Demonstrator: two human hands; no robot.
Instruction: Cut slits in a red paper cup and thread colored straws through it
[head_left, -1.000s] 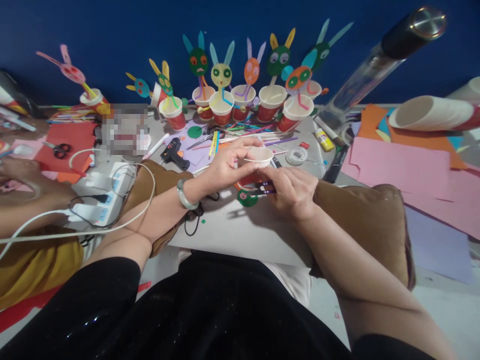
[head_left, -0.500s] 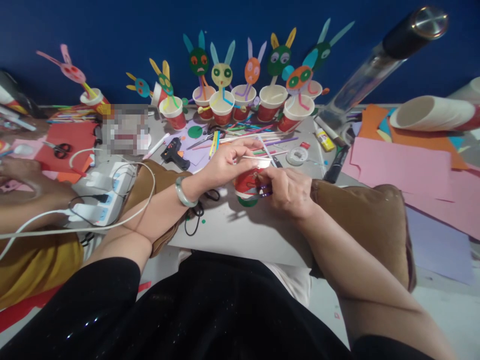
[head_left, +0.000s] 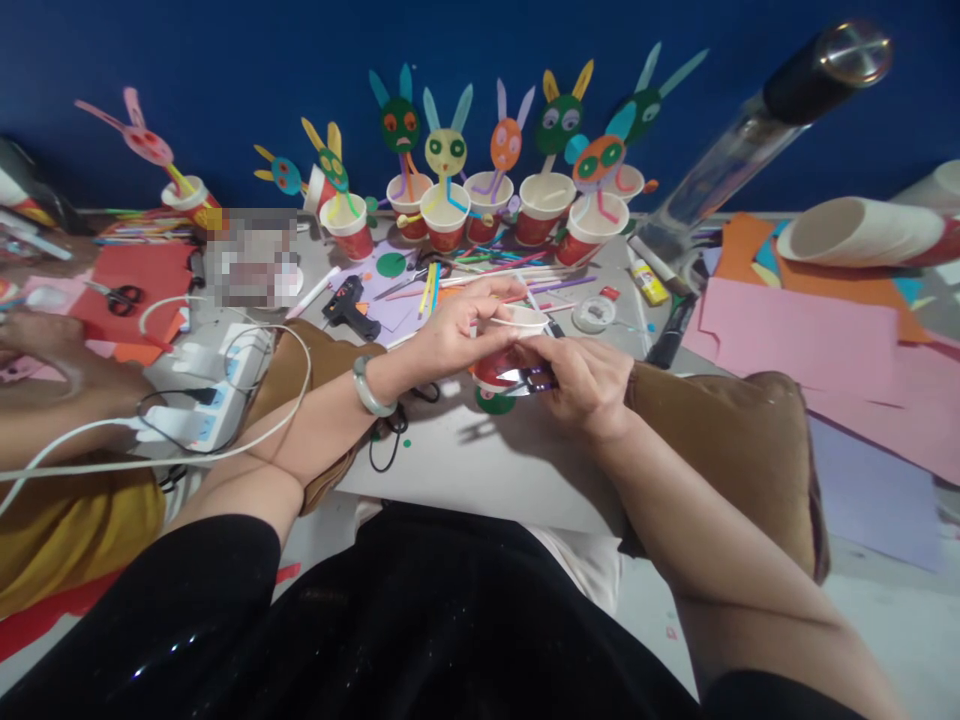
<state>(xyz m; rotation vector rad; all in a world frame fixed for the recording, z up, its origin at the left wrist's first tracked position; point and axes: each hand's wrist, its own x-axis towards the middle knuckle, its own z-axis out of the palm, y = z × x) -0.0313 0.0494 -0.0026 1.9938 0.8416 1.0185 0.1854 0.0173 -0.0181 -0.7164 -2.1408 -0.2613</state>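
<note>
My left hand [head_left: 466, 325] is closed on the rim of a red and white paper cup [head_left: 491, 368], thumb and fingers pinching it over the table in front of me. A green paper disc [head_left: 495, 402] shows at the cup's lower end. My right hand [head_left: 589, 385] is closed round a pair of scissors [head_left: 531, 380], whose shiny blades point left across the cup's front. Whether the blades touch the cup, I cannot tell. The right hand's fingertips are close to the cup's rim and partly hide it.
Behind stand several paper cups [head_left: 445, 220] bearing paper rabbit-like figures. A glue gun [head_left: 349, 310], a tape roll [head_left: 594, 313] and pipe cleaners lie nearer. Coloured paper [head_left: 810, 335] and a tall bottle [head_left: 739, 140] are right; a power strip [head_left: 231, 385] and another person's arm [head_left: 71, 400] left.
My right hand has shifted slightly right and turned, so the scissors' blades show more plainly. The cup has tilted a little, showing more of its opening. My left hand keeps its grip.
</note>
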